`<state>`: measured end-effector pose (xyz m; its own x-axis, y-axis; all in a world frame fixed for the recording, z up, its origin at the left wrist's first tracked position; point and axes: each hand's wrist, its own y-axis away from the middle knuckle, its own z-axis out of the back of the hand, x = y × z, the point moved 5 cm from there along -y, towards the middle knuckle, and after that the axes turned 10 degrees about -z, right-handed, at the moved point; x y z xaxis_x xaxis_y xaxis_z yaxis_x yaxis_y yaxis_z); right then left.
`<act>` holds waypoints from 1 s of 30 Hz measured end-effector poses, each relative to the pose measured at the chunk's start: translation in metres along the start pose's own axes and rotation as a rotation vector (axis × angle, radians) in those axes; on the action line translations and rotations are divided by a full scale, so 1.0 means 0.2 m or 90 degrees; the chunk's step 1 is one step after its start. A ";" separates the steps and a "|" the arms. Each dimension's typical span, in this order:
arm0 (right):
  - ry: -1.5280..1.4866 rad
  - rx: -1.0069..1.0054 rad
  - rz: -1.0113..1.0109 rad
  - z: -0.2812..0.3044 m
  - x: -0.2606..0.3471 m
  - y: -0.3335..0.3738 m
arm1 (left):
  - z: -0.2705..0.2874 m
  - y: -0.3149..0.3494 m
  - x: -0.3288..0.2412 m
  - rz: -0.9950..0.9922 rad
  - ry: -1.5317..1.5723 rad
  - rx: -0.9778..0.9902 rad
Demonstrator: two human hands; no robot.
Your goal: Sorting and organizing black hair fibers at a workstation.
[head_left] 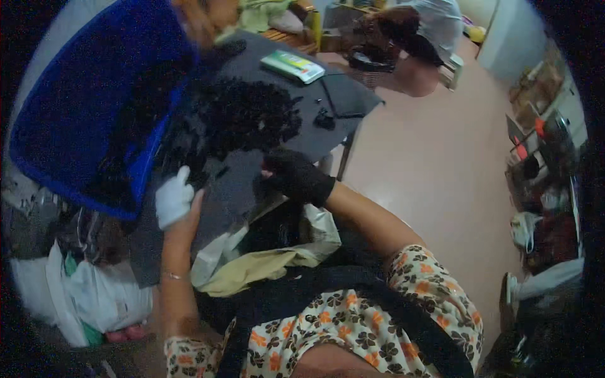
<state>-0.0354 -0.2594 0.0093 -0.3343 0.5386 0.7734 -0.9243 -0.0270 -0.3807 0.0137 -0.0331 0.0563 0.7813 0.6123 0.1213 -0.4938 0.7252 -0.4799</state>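
Observation:
A loose heap of small black pieces [249,116] lies spread over the dark grey tabletop [236,183]. My left hand [175,196], in a white glove, is at the heap's near left edge, a finger and the thumb apart and pointing away from me. Nothing plainly shows in its grasp. In a black glove, my right hand [296,176] is at the heap's near right side with its fingers curled. Whatever it may hold is too dark and blurred to make out. Below my hands, an open pale sack [252,271] with a dark inside lies at the table's near edge.
A blue-edged tray or bin [88,94] with dark contents stands at left. A green and white pack [293,66] lies at the table's far side, beside a dark cord [334,101]. Another person sits far right by a basket [372,60]. White bags [104,296] sit lower left.

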 end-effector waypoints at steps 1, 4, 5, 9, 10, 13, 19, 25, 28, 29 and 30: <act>0.025 -0.106 0.015 0.10 -0.03 0.03 | -0.02 0.01 -0.02 0.099 0.034 0.042; 0.253 -0.324 -0.023 0.44 -0.10 0.04 | -0.08 0.12 0.00 0.133 0.066 -0.024; 0.349 -0.381 0.006 0.53 -0.08 0.04 | -0.08 0.16 0.02 0.169 0.099 -0.084; 0.521 -0.298 -0.289 0.83 -0.50 -0.05 | -0.06 0.09 -0.03 0.132 0.051 -0.018; 0.524 -0.299 -0.283 0.84 -0.50 -0.09 | -0.09 0.11 -0.01 0.097 0.048 -0.014; 0.597 -0.177 -0.411 0.80 -0.56 -0.18 | -0.09 0.12 -0.03 0.111 0.058 -0.043; 0.607 -0.223 -0.441 0.80 -0.56 -0.21 | -0.07 0.11 -0.04 0.046 0.070 -0.128; 0.621 -0.153 -0.417 0.80 -0.52 -0.20 | -0.07 0.11 -0.04 0.020 0.043 -0.159; 0.625 -0.285 -0.291 0.83 -0.57 -0.16 | -0.10 0.10 -0.03 0.025 0.059 -0.153; 0.599 -0.299 -0.244 0.80 -0.47 -0.14 | -0.11 0.11 0.00 0.042 0.071 -0.135; 0.573 -0.317 -0.202 0.80 -0.41 -0.11 | -0.10 0.10 -0.01 0.045 0.069 -0.137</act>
<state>-0.0172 -0.4369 0.0353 0.3543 0.8881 0.2927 -0.6985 0.4595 -0.5486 0.0093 -0.0259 0.0280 0.7897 0.6134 -0.0069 -0.4647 0.5909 -0.6594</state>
